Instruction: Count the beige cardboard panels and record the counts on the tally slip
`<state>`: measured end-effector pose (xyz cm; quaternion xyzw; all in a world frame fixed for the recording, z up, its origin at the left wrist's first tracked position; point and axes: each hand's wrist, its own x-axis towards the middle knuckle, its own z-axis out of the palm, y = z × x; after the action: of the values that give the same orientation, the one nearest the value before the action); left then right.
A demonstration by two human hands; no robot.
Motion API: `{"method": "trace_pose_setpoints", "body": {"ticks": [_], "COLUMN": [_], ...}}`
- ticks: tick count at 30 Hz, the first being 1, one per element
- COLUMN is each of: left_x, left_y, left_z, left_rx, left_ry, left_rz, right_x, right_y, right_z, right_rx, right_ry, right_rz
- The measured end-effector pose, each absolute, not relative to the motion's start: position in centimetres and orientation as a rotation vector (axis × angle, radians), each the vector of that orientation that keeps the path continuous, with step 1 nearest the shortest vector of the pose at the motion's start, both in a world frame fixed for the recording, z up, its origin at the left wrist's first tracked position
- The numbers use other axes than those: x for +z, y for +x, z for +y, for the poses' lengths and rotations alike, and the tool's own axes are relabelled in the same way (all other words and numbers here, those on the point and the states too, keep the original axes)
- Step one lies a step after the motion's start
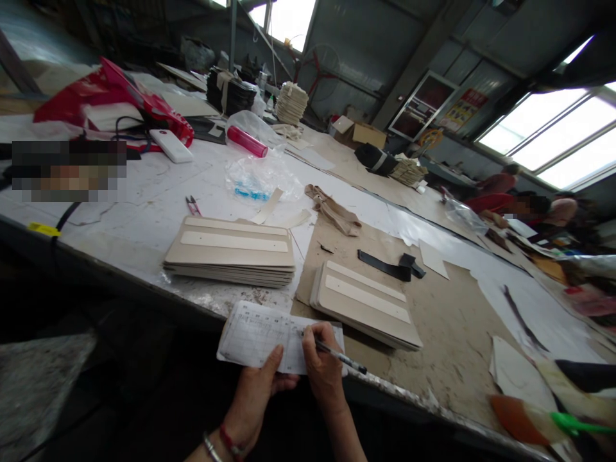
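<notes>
1. Left hand (257, 391): you are pinching the lower edge of the ruled sheet (255, 333). Your thumb is lying on top. The fingers underneath are hidden, so how far they are curled cannot be told.
2. Right hand (321, 359): you are closing it around a dark pen (339, 357) in a writing grip, with the tip touching the sheet near its right half.
3. Ruled sheet: it is resting at the near table edge (144, 282), partly on the table and partly overhanging towards you, just in front of the two stacks.
4. Step in hand, as judged: you are filling in an entry on the sheet's printed grid.
5. What the stroke is calling for, as judged: the left thumb holding the paper flat, since the overhanging part is lacking support under the pen.
6. Left stack of beige boards (231, 253): lying just beyond the sheet, with a pale strip on top.
7. Right stack of beige boards (366, 305): sitting on brown card, close beside your right hand.
8. Black strap (389, 265): lying behind the right stack, apart from it.
9. Small snips (193, 205): lying beyond the left stack.
10. Other people (529, 205): sitting at the table's far right end, well apart from you.
</notes>
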<state>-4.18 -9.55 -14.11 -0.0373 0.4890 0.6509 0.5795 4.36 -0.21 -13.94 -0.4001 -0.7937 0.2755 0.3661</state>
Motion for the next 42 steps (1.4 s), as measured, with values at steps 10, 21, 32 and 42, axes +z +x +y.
{"method": "trace_pose_setpoints", "body": {"ticks": [10,21,32,42], "left_x": [-14.23,-14.36,-14.33,-14.21], "left_y": [-4.1,-4.11,-4.02,-4.02], "left_z": [-9.76,-9.78,-9.76,-9.8], "left_rx": [1.517,1.53,1.531,1.538], "left_ry": [-0.072,-0.027,-0.038,-0.047], "left_rz": [1.133,1.122,1.127,1.131], "right_x": [-13.72,-13.82,-13.61,-13.95], "right_y": [4.26,4.25,4.31,4.23], "right_z": [-0.22,-0.12,-0.18,-0.12], "right_rx": [0.716,0.663,0.666,0.634], "right_ry": [-1.033,-1.025,-1.012,-1.038], "right_rz": [-2.074,-2.079,-2.089,-2.075]}}
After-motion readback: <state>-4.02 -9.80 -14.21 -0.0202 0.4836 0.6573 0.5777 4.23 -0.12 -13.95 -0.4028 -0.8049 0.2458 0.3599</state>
